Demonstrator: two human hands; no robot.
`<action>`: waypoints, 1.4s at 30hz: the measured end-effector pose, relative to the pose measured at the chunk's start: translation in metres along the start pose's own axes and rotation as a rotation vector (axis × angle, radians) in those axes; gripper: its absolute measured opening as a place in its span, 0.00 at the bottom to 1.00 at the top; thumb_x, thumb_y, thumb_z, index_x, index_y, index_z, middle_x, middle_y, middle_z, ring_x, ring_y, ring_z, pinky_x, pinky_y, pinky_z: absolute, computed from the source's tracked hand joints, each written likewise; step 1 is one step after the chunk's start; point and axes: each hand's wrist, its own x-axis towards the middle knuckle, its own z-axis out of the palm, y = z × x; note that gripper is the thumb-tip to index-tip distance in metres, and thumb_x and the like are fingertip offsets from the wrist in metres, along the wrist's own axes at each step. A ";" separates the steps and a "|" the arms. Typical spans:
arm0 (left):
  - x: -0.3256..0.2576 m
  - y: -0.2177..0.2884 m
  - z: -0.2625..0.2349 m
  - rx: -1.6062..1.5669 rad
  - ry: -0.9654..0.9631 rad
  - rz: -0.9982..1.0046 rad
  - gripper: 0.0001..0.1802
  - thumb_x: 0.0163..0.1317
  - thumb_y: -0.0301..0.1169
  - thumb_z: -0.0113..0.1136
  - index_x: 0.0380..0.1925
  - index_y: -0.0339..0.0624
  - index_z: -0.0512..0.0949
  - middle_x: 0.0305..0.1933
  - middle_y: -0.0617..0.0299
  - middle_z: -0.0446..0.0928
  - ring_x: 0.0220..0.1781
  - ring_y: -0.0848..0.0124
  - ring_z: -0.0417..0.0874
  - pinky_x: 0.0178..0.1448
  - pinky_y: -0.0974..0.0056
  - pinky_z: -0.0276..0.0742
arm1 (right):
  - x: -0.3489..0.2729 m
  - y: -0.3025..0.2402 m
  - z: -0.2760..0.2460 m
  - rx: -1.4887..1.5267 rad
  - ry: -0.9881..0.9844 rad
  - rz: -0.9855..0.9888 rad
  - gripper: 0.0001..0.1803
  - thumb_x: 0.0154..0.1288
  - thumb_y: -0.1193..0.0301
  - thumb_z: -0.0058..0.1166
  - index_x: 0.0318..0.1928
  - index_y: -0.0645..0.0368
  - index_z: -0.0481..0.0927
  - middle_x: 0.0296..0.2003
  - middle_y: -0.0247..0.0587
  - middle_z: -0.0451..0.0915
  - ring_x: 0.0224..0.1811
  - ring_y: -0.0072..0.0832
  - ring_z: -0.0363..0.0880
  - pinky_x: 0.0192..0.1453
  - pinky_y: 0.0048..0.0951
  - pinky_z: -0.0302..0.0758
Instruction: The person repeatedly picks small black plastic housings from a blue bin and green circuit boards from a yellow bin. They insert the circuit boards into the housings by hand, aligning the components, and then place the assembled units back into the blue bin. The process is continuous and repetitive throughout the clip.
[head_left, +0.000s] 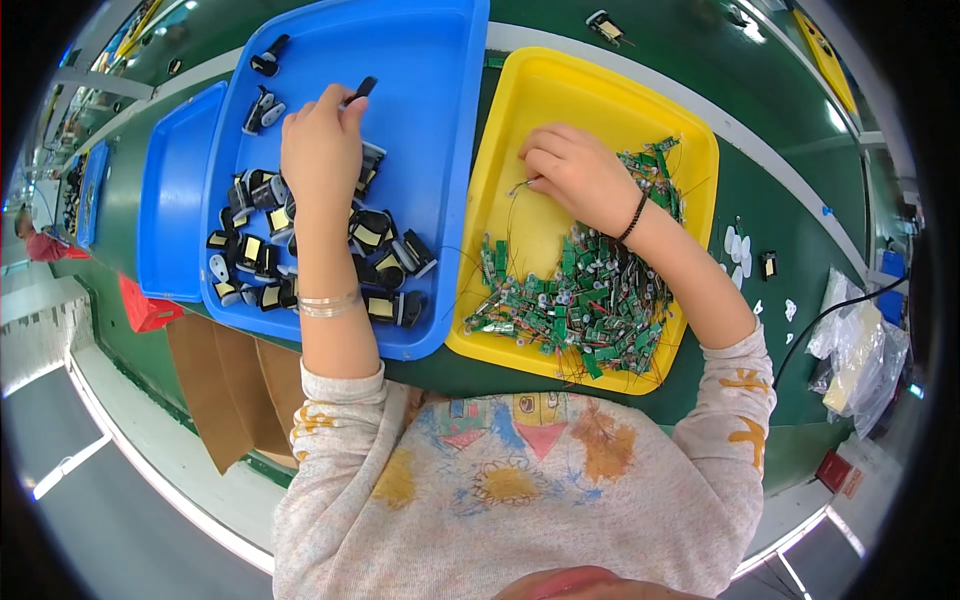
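Above the blue tray [425, 60], my left hand [322, 150] is closed, pinching a small black plastic part [362, 90] that juts out past the fingertips. Several black-and-grey plastic housings [370, 232], some with pale yellow patches, lie in that tray below and beside my left wrist. My right hand [582, 178] is over the yellow tray [512, 85] with its fingers pinched around a small component with a thin wire [520, 187]; most of it is hidden by the fingers. A heap of small green circuit boards with wires [590, 310] fills the near part of the yellow tray.
Left of the big tray stands another blue tray [175, 200]. A red bin [148, 305] and a cardboard box [225, 385] sit at the lower left. On the green table's right lie white pieces [738, 250], a black housing [768, 265], a black cable [830, 318] and plastic bags [860, 360].
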 end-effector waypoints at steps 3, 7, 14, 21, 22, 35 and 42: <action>-0.017 0.024 -0.010 -0.551 0.095 0.178 0.10 0.51 0.34 0.60 0.33 0.42 0.77 0.36 0.57 0.73 0.36 0.65 0.74 0.37 0.66 0.72 | 0.001 -0.016 -0.017 0.289 0.089 0.186 0.10 0.50 0.74 0.56 0.34 0.59 0.73 0.34 0.37 0.74 0.38 0.32 0.74 0.41 0.28 0.71; -0.055 0.066 -0.011 -1.300 -0.279 0.228 0.11 0.48 0.21 0.61 0.33 0.34 0.74 0.45 0.56 0.73 0.46 0.70 0.74 0.47 0.68 0.73 | -0.004 -0.065 -0.042 1.135 0.448 0.524 0.07 0.58 0.74 0.52 0.35 0.63 0.71 0.32 0.34 0.74 0.33 0.20 0.74 0.36 0.20 0.69; -0.081 0.087 -0.023 -1.544 -0.588 0.090 0.15 0.50 0.18 0.58 0.40 0.30 0.73 0.43 0.55 0.75 0.46 0.69 0.76 0.53 0.65 0.72 | -0.014 -0.072 -0.033 1.013 0.701 0.474 0.07 0.54 0.78 0.55 0.34 0.64 0.72 0.30 0.35 0.75 0.31 0.18 0.74 0.33 0.18 0.70; -0.084 0.090 -0.015 -1.529 -0.479 0.089 0.13 0.49 0.18 0.59 0.38 0.31 0.73 0.44 0.54 0.74 0.47 0.69 0.76 0.53 0.66 0.72 | -0.021 -0.065 -0.031 0.534 0.748 0.332 0.07 0.44 0.78 0.61 0.23 0.61 0.75 0.17 0.37 0.72 0.17 0.26 0.72 0.19 0.21 0.66; -0.084 0.090 -0.014 -1.524 -0.460 0.104 0.13 0.49 0.18 0.60 0.37 0.31 0.73 0.44 0.55 0.73 0.46 0.69 0.76 0.52 0.66 0.73 | -0.021 -0.064 -0.032 0.506 0.752 0.323 0.07 0.43 0.78 0.61 0.23 0.61 0.75 0.17 0.36 0.72 0.17 0.26 0.72 0.18 0.21 0.66; -0.086 0.090 -0.015 -1.467 -0.421 0.080 0.11 0.51 0.19 0.58 0.36 0.33 0.72 0.43 0.57 0.72 0.44 0.72 0.75 0.46 0.69 0.73 | -0.016 -0.054 -0.028 0.192 0.779 0.047 0.09 0.40 0.80 0.61 0.25 0.62 0.75 0.16 0.36 0.70 0.15 0.29 0.69 0.17 0.24 0.67; -0.087 0.085 -0.014 -1.476 -0.445 0.154 0.11 0.53 0.18 0.53 0.38 0.34 0.70 0.45 0.56 0.70 0.45 0.73 0.73 0.45 0.70 0.72 | -0.017 -0.058 -0.029 0.308 0.701 0.110 0.08 0.41 0.79 0.60 0.25 0.61 0.76 0.17 0.36 0.71 0.15 0.29 0.69 0.17 0.24 0.65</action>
